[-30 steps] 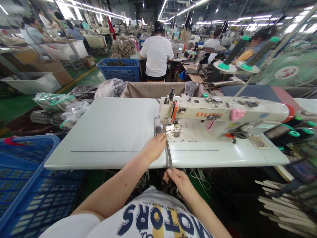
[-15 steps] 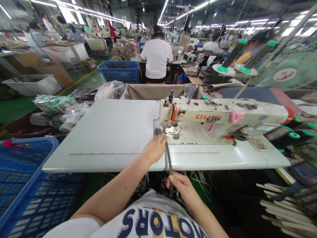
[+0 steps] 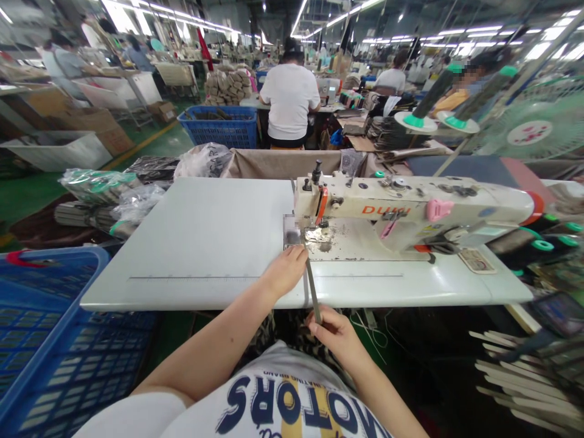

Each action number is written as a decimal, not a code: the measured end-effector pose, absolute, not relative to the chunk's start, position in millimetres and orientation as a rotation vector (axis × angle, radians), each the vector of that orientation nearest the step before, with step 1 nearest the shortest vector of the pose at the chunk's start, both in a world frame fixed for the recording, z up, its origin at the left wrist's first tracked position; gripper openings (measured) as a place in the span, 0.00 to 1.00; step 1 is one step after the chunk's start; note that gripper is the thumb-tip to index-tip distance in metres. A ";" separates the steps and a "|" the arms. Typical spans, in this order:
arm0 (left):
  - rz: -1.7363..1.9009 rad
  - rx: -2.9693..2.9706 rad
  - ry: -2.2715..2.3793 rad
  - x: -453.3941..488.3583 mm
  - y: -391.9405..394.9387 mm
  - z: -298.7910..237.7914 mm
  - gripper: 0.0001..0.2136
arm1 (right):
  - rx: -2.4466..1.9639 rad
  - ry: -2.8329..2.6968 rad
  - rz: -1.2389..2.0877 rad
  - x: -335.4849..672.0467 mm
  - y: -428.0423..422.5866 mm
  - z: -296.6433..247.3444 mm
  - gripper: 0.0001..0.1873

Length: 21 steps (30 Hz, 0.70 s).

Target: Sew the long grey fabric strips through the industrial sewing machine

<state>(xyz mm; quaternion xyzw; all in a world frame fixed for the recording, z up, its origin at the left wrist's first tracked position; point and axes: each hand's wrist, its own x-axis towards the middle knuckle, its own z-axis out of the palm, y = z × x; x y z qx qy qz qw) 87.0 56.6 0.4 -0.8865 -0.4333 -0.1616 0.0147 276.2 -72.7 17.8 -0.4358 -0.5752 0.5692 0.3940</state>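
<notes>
A narrow grey-brown fabric strap [image 3: 312, 286] runs from the needle area of the sewing machine [image 3: 410, 210] over the table's front edge. My left hand [image 3: 289, 267] lies on the machine bed just in front of the presser foot, its fingers together on the strap. Below the table edge, my right hand [image 3: 332, 331] pinches the strap between thumb and fingers and keeps that stretch taut. The needle and the strap's part under the foot are too small to make out. A dark strip [image 3: 292, 185] shows at the far side of the machine head.
The white sewing table [image 3: 219, 231] carries a printed ruler line. A blue plastic basket [image 3: 86, 292] stands at the left, beside plastic-wrapped bundles [image 3: 98, 182]. Light strips [image 3: 524, 383] lie at the lower right. Thread cones [image 3: 426, 100] and a fan [image 3: 531, 131] stand behind the machine.
My right hand has risen slightly toward the table edge, and the strap between my hands looks straighter. My left hand stays at the foot. The dark strip now shows beyond the machine head.
</notes>
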 end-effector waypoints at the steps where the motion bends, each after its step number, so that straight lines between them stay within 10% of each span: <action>1: -0.510 -2.755 -1.351 86.9 56.4 0.8 0.12 | -1.118 -1.445 1.435 275.4 -72.9 18.7 0.17; 21: -0.470 -2.747 -1.351 85.6 56.8 5.6 0.11 | -1.118 -1.114 1.571 275.7 -82.2 12.1 0.09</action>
